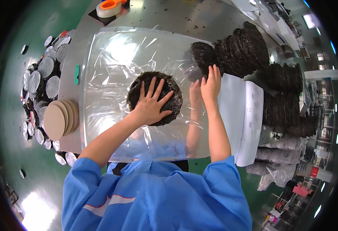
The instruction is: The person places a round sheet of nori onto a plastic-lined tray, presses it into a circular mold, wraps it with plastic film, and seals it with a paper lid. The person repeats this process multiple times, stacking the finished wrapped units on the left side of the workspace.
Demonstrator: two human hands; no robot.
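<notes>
My left hand (pixel 151 105) lies flat with spread fingers on a round black cake of dried, seaweed-like material (pixel 176 95). Beneath the cake is a large clear plastic sheet (pixel 111 89), wrinkled and glossy, covering much of the metal table (pixel 72 89). My right hand (pixel 211 86) reaches to the right, its fingertips at the lower edge of the front cake (pixel 202 55) of a leaning stack. The fingers are extended and do not wrap around it. More of the same cakes (pixel 242 49) stand on edge behind that one.
Left on the table are beige discs (pixel 55 122) and a green cutter (pixel 76 74). A tape roll (pixel 108 10) lies at the far edge. Printed white sheets (pixel 241 121) hang over the right front edge. More stacks (pixel 281 106) and plastic-wrapped rolls (pixel 278 154) stand right. Foil-faced rounds (pixel 46 66) are heaped left.
</notes>
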